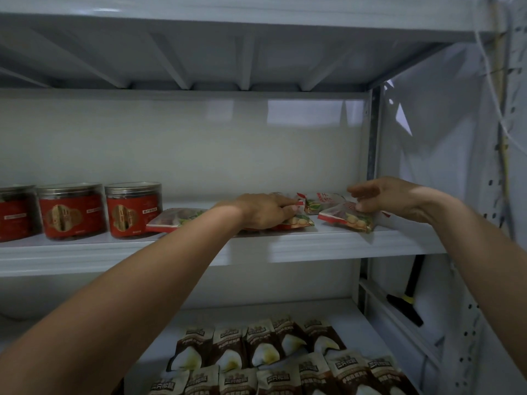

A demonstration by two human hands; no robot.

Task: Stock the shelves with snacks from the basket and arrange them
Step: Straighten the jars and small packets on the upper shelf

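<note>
Snack packets lay in a loose row on the middle shelf (313, 246) of a white metal rack, towards its right end. The left hand (265, 210) reached in palm down, and its curled fingers held the middle packet (299, 221) by its red top edge. That packet lay flat near the front of the shelf. Just beside it, the right hand (382, 199) pinched the end packet (346, 219), with the thumb against its upper side and the fingers bent over it. This packet sat tilted, its near corner reaching the shelf's front lip. A back packet (322, 202) lay behind and between those two, partly hidden by the hands. A flat packet (174, 219) rested further left, its far end covered by the left wrist. Further left again stood three clear jars (132, 210) with red labels and metal lids, upright in a row, the outermost cut off by the frame. On the lower shelf (350, 312), brown and white packets (256, 354) lay in overlapping rows. To the right, behind a clear plastic sheet (433, 132) on the rack's side, hung a black tool (407, 297) with a yellow band.
</note>
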